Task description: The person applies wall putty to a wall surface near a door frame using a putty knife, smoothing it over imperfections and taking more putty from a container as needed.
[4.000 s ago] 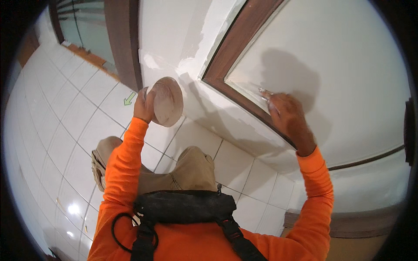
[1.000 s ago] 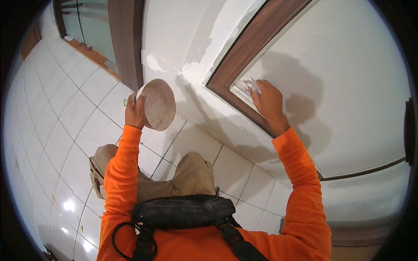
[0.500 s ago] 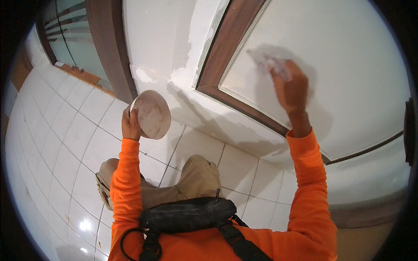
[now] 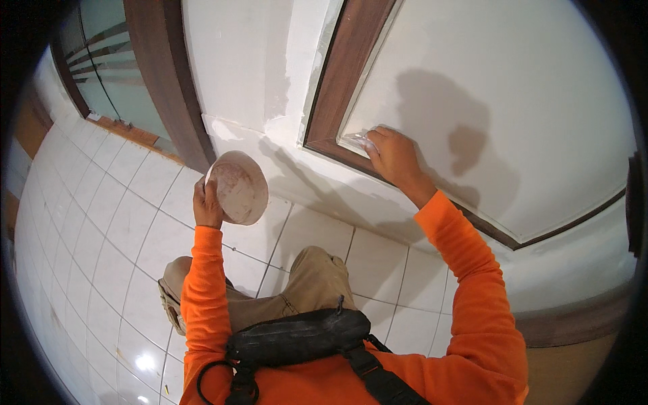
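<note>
My left hand [image 4: 208, 202] grips the near-left rim of a round, pale bowl [image 4: 241, 189], thumb over the edge. Whitish and brownish smears coat the bowl's inside, which faces up toward me. At the lower left corner of a white panel [image 4: 533, 115], my right hand [image 4: 395, 155] is closed on a small crumpled, whitish see-through piece, like plastic film [image 4: 358, 140]. The piece's tip meets the seam where the panel joins its brown wooden frame [image 4: 329, 137]. Most of the piece is hidden in my fingers.
A glass door [image 4: 118, 61] with a brown jamb [image 4: 165, 74] stands at the far left. Patchy white wall [image 4: 233, 64] lies between jamb and frame. White floor tiles [image 4: 128, 229] spread below. My bent leg [image 4: 317, 277] and a black waist pouch [image 4: 297, 341] are close to me.
My right hand has come down and left from over the panel to the frame's lower left corner, still holding the see-through piece. The bowl stays in my left hand, slightly lower in view.
</note>
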Tool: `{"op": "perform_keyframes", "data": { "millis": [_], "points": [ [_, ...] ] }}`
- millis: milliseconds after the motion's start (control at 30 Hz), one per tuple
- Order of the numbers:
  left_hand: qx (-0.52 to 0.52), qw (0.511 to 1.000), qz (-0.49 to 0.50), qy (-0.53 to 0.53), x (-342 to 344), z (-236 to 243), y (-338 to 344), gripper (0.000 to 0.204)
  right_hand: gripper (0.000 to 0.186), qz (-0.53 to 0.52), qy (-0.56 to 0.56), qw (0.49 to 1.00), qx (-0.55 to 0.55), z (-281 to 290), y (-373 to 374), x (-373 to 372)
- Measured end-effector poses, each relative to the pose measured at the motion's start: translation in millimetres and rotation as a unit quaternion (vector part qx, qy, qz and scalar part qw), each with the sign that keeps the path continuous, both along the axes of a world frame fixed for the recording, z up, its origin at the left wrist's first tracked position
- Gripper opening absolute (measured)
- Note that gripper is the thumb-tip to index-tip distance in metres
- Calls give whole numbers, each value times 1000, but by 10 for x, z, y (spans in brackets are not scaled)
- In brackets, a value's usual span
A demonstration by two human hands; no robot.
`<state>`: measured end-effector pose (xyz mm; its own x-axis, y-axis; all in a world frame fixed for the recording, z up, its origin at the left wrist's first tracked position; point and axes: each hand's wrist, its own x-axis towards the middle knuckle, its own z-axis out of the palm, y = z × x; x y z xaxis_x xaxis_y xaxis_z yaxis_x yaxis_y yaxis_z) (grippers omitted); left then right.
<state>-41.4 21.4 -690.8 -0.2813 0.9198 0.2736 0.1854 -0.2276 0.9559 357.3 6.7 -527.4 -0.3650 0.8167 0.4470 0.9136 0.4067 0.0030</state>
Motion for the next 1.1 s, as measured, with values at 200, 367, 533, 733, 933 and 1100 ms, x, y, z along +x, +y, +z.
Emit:
{"op": "perform_keyframes", "data": {
  "millis": [200, 367, 533, 733, 933, 1100],
  "points": [
    [-5, 1000, -2, -22, -15, -92, 32, 41, 18, -2, 3, 1000, 13, -71, 15, -40],
    [1, 1000, 2, -14, -38, -101, 73, 42, 14, 1, -27, 998, 50, -72, 33, -46],
    [15, 1000, -6, 1, -58, -95, 65, 41, 11, -21, 10, 994, 105, 269, -25, -52],
    [15, 999, 3, 32, -44, -8, -18, 44, 17, -69, 250, 931, 256, 1041, -308, 34],
    [-13, 1000, -9, 3, -12, -57, 20, 44, 28, -147, 206, 966, -46, 429, -431, 323],
    [-27, 1000, -17, 1, -12, -50, 9, 45, 27, -85, 109, 982, -131, 299, -241, 502]
  ]
}}
